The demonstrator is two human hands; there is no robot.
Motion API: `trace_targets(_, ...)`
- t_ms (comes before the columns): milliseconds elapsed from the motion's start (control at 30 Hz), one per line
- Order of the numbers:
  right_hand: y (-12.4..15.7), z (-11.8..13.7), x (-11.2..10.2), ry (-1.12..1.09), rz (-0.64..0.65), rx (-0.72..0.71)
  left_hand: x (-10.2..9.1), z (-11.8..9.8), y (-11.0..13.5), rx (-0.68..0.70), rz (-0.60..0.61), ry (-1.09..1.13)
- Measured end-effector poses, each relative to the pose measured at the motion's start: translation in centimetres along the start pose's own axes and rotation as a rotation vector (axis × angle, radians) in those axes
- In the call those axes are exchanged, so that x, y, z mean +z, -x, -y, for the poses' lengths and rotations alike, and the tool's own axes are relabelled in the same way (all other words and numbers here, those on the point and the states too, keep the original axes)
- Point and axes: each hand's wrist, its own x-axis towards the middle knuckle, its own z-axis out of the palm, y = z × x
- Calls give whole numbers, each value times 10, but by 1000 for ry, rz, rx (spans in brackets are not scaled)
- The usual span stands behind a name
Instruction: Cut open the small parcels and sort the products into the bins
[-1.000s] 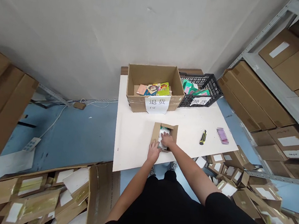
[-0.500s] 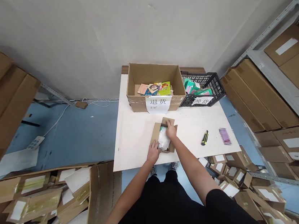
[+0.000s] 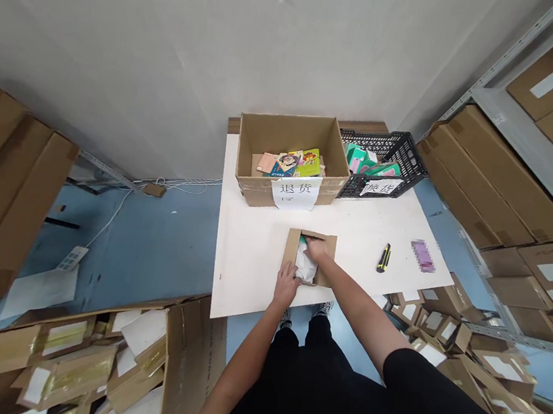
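A small cardboard box [image 3: 292, 248] lies with its flaps open near the front edge of the white table [image 3: 245, 257]. Inside it is a white wrapped item [image 3: 305, 266], and a bit of green shows at its far end. My left hand [image 3: 286, 285] grips the box's near left side, with fingertips over the edge. My right hand [image 3: 317, 250] reaches down into the far end of the box beside the item. Its fingers are mostly hidden there, so whether they grip the item is unclear.
Behind stand a large carton [image 3: 258, 195] of small colourful boxes and a black crate [image 3: 410, 159] of green packages. On the right lie a yellow-black utility knife [image 3: 384, 258] and a blurred purple object [image 3: 423, 256]. Opened cartons fill a big box [image 3: 190, 357] at lower left.
My right hand has moved from the far flap down into the box. The far flap no longer stands out, and the right flap now spreads outward. My left hand stays at the near left side.
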Motion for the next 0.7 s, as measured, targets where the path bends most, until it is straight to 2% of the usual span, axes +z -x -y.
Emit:
trace_targets(267, 2, 5, -7, -113, 27, 34, -1, -4, -1, -28, 3, 8)
trace_targets(433, 20, 4, -18, -126, -188, -5, 0, -3, -1, -66, -19, 48)
trace_targets(500, 29, 3, -22, -128, -232, -22, -1, -3, -1, -72, -17, 61)
trace_targets(600, 41, 1, -28, -109, -227, -42, -4, -3, -2, -75, -3, 73)
trace_targets(700, 48, -4, -36, -84, -162, -26, -7, -5, -2, -74, 17, 72)
